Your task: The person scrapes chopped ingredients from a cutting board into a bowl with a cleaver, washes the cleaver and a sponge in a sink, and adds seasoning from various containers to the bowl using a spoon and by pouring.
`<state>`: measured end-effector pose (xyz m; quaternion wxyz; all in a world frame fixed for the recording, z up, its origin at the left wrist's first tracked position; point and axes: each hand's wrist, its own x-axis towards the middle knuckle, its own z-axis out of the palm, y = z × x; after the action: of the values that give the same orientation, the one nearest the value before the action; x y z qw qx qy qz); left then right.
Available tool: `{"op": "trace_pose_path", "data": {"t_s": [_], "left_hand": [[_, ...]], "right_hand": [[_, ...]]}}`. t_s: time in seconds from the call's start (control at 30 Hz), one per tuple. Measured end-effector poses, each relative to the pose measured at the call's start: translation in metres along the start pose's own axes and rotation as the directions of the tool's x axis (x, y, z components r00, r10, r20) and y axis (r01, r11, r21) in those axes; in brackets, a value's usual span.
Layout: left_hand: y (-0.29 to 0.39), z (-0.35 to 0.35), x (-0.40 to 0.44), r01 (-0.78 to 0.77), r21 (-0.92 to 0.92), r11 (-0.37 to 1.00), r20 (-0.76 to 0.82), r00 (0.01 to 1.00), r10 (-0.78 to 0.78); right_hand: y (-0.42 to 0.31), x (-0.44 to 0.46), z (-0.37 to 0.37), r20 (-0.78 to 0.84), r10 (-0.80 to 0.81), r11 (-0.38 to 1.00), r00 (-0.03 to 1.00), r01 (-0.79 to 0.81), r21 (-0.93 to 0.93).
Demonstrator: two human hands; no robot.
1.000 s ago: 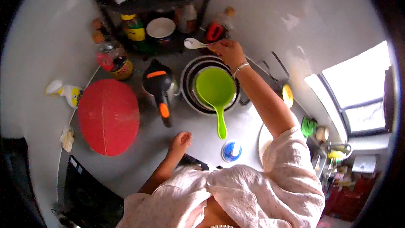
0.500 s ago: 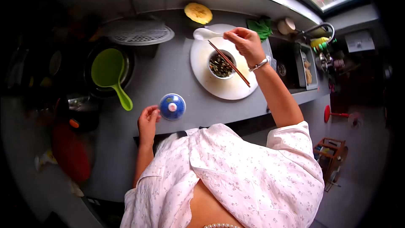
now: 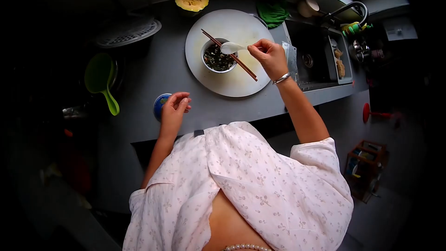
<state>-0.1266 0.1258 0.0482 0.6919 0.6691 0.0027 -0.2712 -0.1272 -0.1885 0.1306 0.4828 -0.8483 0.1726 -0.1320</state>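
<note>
The right hand (image 3: 270, 58) pinches the white spoon (image 3: 231, 48) by its handle, scoop pointing left over the bowl (image 3: 217, 71), nearer it than the loosely open left hand (image 3: 175, 108).

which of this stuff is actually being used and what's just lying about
In use, it seems:
- white spoon, in the right hand
- round white bowl of dark chopped food
- brown chopsticks across it
- round white board underneath

Probably just lying about:
- green plastic dipper
- yellow cut melon
- crumpled green cloth
</note>
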Motion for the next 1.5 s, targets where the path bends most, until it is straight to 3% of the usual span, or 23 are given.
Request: {"op": "trace_pose_path", "data": {"t_s": [0.43,0.67,0.83,1.0,1.07,1.13,1.2,1.23,1.3,1.33,1.43,1.5], "left_hand": [[0.004,0.011,-0.021,0.001,0.078,0.997,-0.1,0.995,0.007],[0.005,0.013,-0.021,0.013,0.058,0.998,-0.112,0.994,-0.006],[0.005,0.014,-0.021,0.02,0.064,0.998,-0.112,0.994,-0.013],[0.006,0.026,-0.009,0.095,0.057,0.994,-0.096,0.991,-0.09],[-0.001,0.04,0.012,0.186,0.039,0.982,0.178,0.965,-0.19],[0.004,0.067,0.025,0.325,-0.015,0.945,0.353,0.886,-0.299],[0.004,0.097,0.043,0.498,-0.053,0.865,0.477,0.774,-0.416],[0.002,0.113,0.051,0.495,-0.053,0.867,0.48,0.774,-0.413],[-0.008,0.143,0.068,0.684,-0.195,0.703,0.51,0.683,-0.523],[-0.014,0.154,0.074,0.681,-0.189,0.707,0.514,0.682,-0.52],[-0.017,0.179,0.084,0.545,-0.43,0.72,0.394,0.831,-0.393],[-0.013,0.176,0.087,0.537,-0.454,0.71,0.421,0.832,-0.36]], "right_hand": [[-0.007,0.012,0.006,0.038,-0.183,0.933,0.982,0.186,-0.307],[0.001,0.025,0.016,0.034,-0.248,0.937,0.968,0.248,-0.245],[0.004,0.028,0.016,0.059,-0.279,0.896,0.958,0.282,-0.342],[0.005,0.029,0.013,0.089,-0.201,0.935,0.976,0.218,-0.28],[0.011,0.03,0.013,0.089,-0.193,0.949,0.977,0.209,-0.238],[0.013,0.032,0.012,0.102,-0.08,0.992,0.992,0.089,-0.088],[0.013,0.032,0.011,0.094,-0.085,0.992,0.992,0.093,-0.09],[0.013,0.032,0.009,0.084,-0.088,0.991,0.993,0.096,-0.094],[0.016,0.031,0.006,0.066,-0.089,0.991,0.994,0.095,-0.095],[0.017,0.03,0.005,0.053,-0.088,0.991,0.995,0.093,-0.093],[0.021,0.028,-0.001,0.036,-0.078,0.995,0.996,0.08,-0.064],[0.022,0.025,-0.007,0.028,-0.061,0.997,0.998,0.062,-0.047]]}}
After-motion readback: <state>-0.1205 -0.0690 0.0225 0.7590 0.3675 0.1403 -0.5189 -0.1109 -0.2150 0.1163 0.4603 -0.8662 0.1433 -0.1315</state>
